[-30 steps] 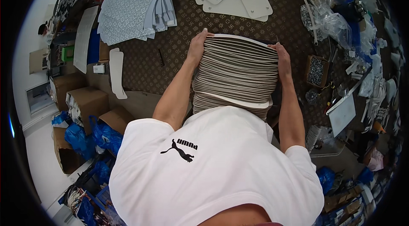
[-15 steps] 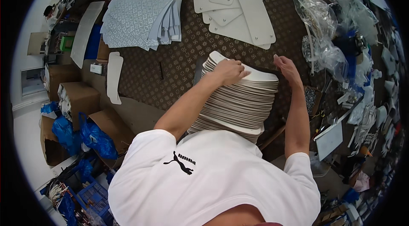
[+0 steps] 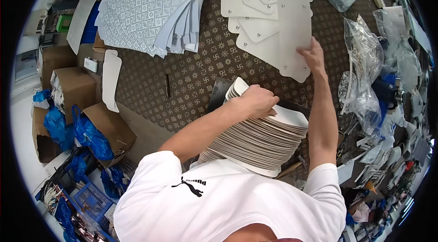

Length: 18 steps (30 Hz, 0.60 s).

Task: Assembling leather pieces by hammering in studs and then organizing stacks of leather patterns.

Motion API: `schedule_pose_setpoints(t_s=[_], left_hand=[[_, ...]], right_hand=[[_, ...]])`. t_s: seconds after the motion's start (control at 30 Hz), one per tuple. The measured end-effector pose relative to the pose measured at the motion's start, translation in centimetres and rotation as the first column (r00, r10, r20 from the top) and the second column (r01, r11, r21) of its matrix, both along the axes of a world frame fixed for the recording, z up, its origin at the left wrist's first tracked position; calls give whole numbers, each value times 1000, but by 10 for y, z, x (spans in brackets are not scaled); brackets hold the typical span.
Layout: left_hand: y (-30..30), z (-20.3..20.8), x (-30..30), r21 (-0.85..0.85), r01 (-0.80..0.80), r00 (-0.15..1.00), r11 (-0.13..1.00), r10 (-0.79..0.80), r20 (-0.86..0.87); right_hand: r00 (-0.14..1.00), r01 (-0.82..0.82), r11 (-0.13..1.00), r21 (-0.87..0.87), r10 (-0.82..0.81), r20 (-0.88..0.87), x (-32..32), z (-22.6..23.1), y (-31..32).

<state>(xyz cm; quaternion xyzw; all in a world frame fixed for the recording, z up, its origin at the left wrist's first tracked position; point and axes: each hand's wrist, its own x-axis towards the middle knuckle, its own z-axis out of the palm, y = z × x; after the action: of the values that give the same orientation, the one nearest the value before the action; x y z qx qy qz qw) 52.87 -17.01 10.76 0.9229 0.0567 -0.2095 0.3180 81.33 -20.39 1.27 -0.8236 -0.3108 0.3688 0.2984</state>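
A tall stack of thin off-white panels (image 3: 260, 144) stands against my white shirt, its layered edges facing me. My left hand (image 3: 258, 100) is on top of it, fingers curled over the uppermost panel. Beyond the stack, several off-white panels with metal studs (image 3: 258, 30) lie fanned over one another. One studded panel (image 3: 295, 32) is uppermost at their right side. My right hand (image 3: 312, 57) grips this panel's right edge near its lower end, the thumb across its face. The fingers behind the panel are partly hidden.
Patterned grey-white sheets (image 3: 146, 9) are fanned at the far left. A single off-white strip (image 3: 112, 80) lies by the table's left edge, and a dark slim rod (image 3: 167, 85) on the brown patterned cover. Clear plastic bags (image 3: 365, 59) crowd the right; cardboard boxes (image 3: 107, 128) stand left.
My right hand has gone from beside the stack forward to the studded panels and now holds one. The left hand stays on the stack. The view has shifted, so the stack appears lower.
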Motion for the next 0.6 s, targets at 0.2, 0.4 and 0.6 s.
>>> schedule_pose_setpoints(t_s=[0.2,0.4,0.6], left_hand=[[9,-6,-11,-15,-59,984,998,61,167],[36,0,-15,67,-157,982,985,148,118],[57,9,-35,35,-360,928,932,354,120]], right_hand=[[685,-548,814,-190,568,456,15,27,-10],[787,-229,833,-504,463,408,-76,58,6],[886,-400,823,-403,460,60,-59,67,-31]])
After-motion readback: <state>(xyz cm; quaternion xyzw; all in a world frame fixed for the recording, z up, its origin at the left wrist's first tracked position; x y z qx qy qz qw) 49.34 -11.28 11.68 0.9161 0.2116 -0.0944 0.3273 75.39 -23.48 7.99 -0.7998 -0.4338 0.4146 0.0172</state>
